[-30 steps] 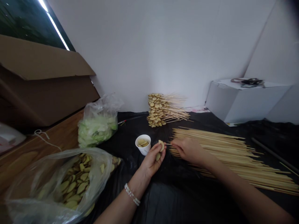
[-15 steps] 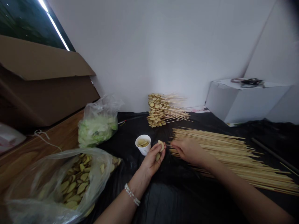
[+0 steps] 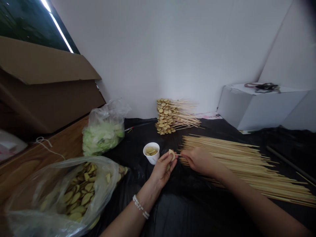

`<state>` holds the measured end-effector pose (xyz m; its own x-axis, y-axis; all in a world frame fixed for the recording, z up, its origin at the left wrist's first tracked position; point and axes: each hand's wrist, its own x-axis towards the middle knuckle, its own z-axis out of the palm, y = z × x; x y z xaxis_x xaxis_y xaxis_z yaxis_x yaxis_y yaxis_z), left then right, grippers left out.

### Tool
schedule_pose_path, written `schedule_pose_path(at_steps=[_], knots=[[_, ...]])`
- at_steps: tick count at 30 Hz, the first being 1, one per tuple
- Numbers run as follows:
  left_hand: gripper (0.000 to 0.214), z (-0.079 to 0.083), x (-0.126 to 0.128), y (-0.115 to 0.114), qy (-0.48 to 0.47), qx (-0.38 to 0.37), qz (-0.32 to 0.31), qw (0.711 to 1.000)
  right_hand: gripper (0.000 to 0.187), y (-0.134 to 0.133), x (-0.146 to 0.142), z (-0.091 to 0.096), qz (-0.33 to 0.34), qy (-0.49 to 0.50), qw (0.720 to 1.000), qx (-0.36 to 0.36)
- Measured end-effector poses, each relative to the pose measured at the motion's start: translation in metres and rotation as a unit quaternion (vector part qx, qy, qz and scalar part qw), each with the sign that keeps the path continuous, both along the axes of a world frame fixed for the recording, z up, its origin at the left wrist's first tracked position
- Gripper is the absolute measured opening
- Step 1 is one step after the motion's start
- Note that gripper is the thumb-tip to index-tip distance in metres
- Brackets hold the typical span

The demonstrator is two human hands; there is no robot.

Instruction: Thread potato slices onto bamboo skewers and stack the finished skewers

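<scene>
My left hand (image 3: pixel 161 169) pinches a pale potato slice (image 3: pixel 171 154) at its fingertips, and another slice sits lower in the palm. My right hand (image 3: pixel 198 159) is closed on a thin bamboo skewer (image 3: pixel 178 154) whose tip is in the slice. Both hands hover over the black plastic sheet (image 3: pixel 177 204), just right of a small white cup (image 3: pixel 151 152) holding a few slices. Under my right forearm lies a wide heap of bare bamboo skewers (image 3: pixel 247 164).
A stack of finished potato skewers (image 3: pixel 170 116) rests against the back wall. A clear bag of potato slices (image 3: pixel 74 194) lies at front left, a bag of green leaves (image 3: pixel 103 133) behind it, a cardboard box (image 3: pixel 46 85) at left, a white box (image 3: pixel 259 105) at right.
My left hand has shifted slightly right, bringing the slice further onto the skewer tip. My right hand has hardly moved.
</scene>
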<state>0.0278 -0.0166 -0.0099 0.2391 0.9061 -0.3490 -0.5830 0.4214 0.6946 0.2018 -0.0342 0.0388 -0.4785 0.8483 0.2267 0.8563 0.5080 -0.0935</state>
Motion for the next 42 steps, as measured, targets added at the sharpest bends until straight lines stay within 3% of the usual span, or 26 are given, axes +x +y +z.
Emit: schedule_pose_path(at_steps=[8, 23, 42], knots=[[0.011, 0.0013, 0.0024, 0.0012, -0.041, -0.024, 0.052, 0.998, 0.024, -0.003, 0.0011, 0.0052, -0.013, -0.003, 1.0, 0.004], [0.011, 0.0022, 0.0015, 0.0022, -0.039, -0.027, 0.05, 0.998, 0.023, 0.001, 0.005, 0.0018, -0.011, -0.002, 1.0, 0.015], [0.01, 0.0004, 0.0027, 0.0001, -0.002, -0.001, 0.034, 0.999, 0.026, -0.0016, -0.0006, 0.0016, -0.02, -0.006, 0.999, -0.028]])
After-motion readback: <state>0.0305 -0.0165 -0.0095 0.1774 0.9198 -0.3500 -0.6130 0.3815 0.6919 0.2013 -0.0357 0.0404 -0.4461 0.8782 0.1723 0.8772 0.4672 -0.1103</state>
